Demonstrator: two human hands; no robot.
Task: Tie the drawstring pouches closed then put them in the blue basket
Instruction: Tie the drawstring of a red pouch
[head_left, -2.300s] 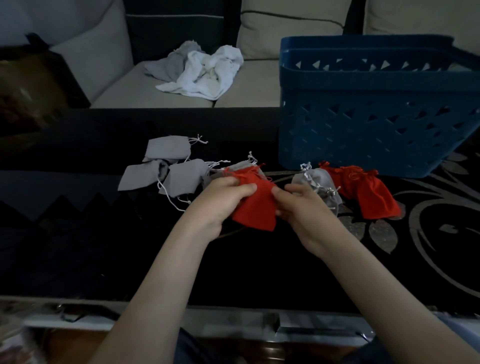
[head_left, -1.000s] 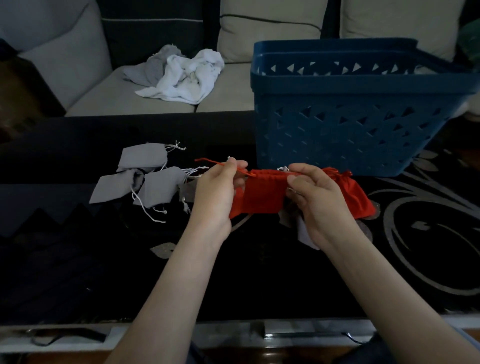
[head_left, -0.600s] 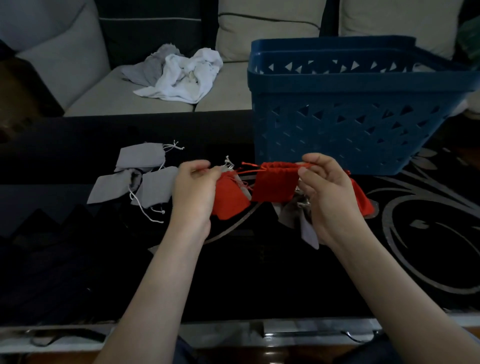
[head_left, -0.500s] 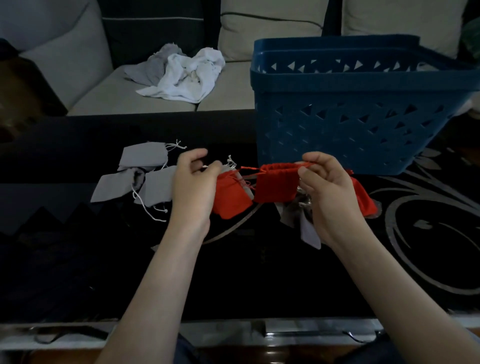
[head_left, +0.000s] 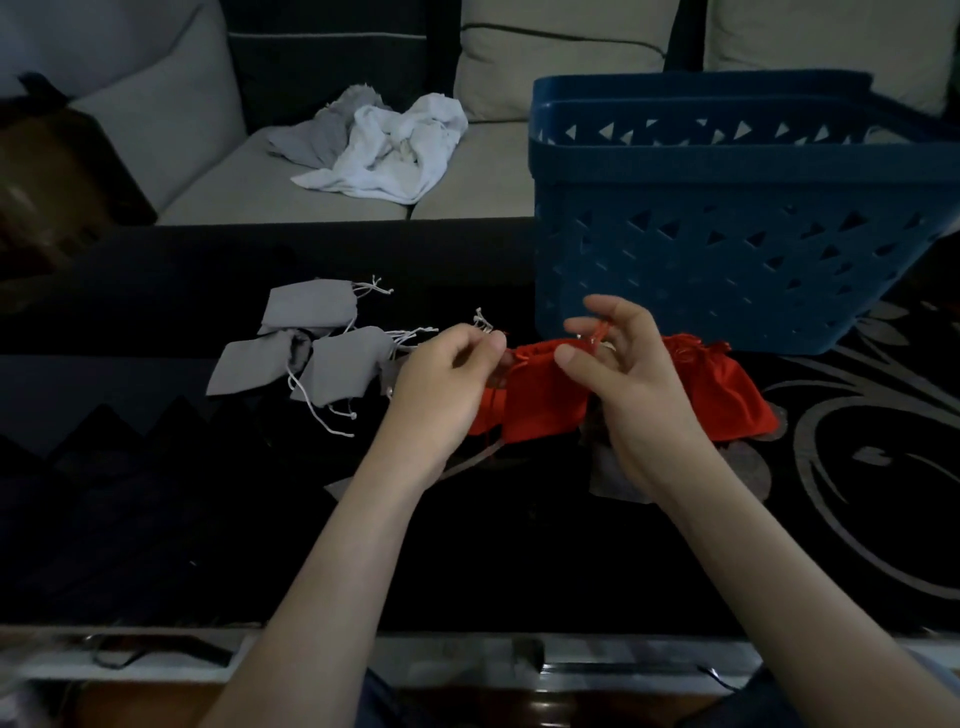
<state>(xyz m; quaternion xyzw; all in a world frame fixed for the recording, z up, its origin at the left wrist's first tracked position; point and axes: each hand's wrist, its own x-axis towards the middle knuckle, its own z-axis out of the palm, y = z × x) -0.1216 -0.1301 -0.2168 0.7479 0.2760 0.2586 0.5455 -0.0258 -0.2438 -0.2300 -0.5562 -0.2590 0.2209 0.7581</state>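
Black patterned tabletop (head_left: 519, 545): my left hand (head_left: 447, 374) and right hand (head_left: 634, 384) each pinch a cord of the red fabric drawstring pouch (head_left: 543, 400) hanging between them at centre. Blue perforated plastic basket (head_left: 727, 249) stands far right, just behind. Grey fabric pouches (head_left: 322, 358) lie left.

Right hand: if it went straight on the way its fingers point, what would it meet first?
Probably the near wall of the blue basket, beyond the right hand holding the red pouch; depth unclear.

light: dim, underexposed | table (head_left: 156, 519): near-black | focus: soft | edges: wide-angle bowing
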